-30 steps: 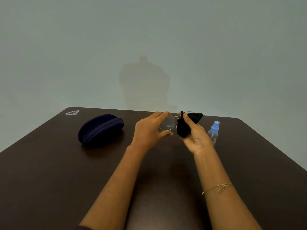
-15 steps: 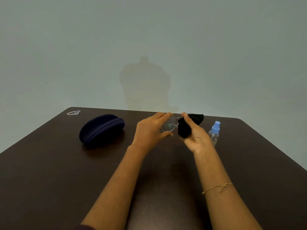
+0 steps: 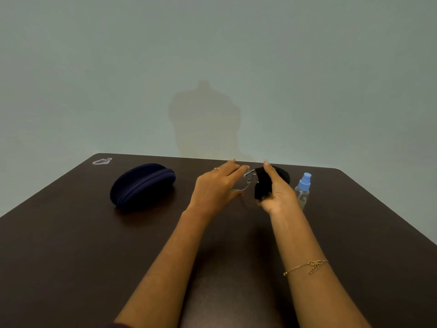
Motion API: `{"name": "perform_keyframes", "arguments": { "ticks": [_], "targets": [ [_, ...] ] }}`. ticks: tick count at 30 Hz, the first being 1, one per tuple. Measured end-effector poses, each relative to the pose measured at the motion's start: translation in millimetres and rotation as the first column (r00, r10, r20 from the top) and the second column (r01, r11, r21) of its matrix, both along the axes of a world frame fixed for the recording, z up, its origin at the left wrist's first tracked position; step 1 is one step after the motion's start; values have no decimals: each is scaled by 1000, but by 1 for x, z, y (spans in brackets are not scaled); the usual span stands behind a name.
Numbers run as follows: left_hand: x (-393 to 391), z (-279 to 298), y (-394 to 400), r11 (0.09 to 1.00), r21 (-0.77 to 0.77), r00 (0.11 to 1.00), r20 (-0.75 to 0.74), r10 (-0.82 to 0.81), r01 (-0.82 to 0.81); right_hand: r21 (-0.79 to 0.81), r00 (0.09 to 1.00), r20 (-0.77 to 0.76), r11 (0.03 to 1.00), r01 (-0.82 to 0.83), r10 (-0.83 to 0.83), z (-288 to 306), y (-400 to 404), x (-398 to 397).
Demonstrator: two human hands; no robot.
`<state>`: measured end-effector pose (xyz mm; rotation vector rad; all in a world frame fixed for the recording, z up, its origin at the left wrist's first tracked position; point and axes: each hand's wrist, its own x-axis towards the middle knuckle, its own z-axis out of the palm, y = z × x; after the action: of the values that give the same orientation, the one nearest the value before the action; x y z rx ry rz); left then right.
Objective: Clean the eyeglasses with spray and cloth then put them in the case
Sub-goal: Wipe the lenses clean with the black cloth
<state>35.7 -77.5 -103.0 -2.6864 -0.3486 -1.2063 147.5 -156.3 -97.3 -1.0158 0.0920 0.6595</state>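
Observation:
Thin-framed eyeglasses (image 3: 247, 178) hang above the dark table between my two hands. My left hand (image 3: 216, 188) pinches the left lens rim between thumb and fingers, and most of that lens is hidden behind the hand. My right hand (image 3: 276, 192) grips a black cloth (image 3: 264, 183) wrapped over the right lens, which is hidden. A dark blue zipped case (image 3: 143, 185) lies shut on the table to the left. A small clear spray bottle (image 3: 303, 189) with a blue cap stands just right of my right hand.
The dark brown table (image 3: 71, 256) reaches a rounded far edge against a plain grey wall. A small white sticker (image 3: 102, 161) sits at the far left corner. A gold bracelet (image 3: 307, 267) circles my right wrist.
My left hand has turned so that its back now covers more of the left lens. The cloth has bunched lower over the right lens. Case and bottle have not moved.

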Motion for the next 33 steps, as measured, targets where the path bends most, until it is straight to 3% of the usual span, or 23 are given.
{"name": "perform_keyframes", "arguments": {
  "ticks": [5, 10, 19, 25, 33],
  "targets": [
    [-2, -4, 3, 986, -158, 998, -38, -52, 46, 169, 995, -103, 986, 2, 16, 0, -8, 9],
    [-2, -6, 6, 973, -224, 998, 6, -64, 64, 252, 992, -122, 968, -4, 36, -2, -5, 5],
    [-2, -6, 11, 924, -377, 991, 130, -12, 61, 165, 993, 63, 980, -110, 101, -3, 6, -7],
    [-1, -5, 10, 898, -430, 989, 147, -31, 92, 182, 999, 16, 983, 32, -35, -2, 0, 3],
    [1, -3, 7, 887, -459, 972, 226, 59, 53, 164, 992, 124, 985, -53, 33, -3, 10, -15]
  ]
}}
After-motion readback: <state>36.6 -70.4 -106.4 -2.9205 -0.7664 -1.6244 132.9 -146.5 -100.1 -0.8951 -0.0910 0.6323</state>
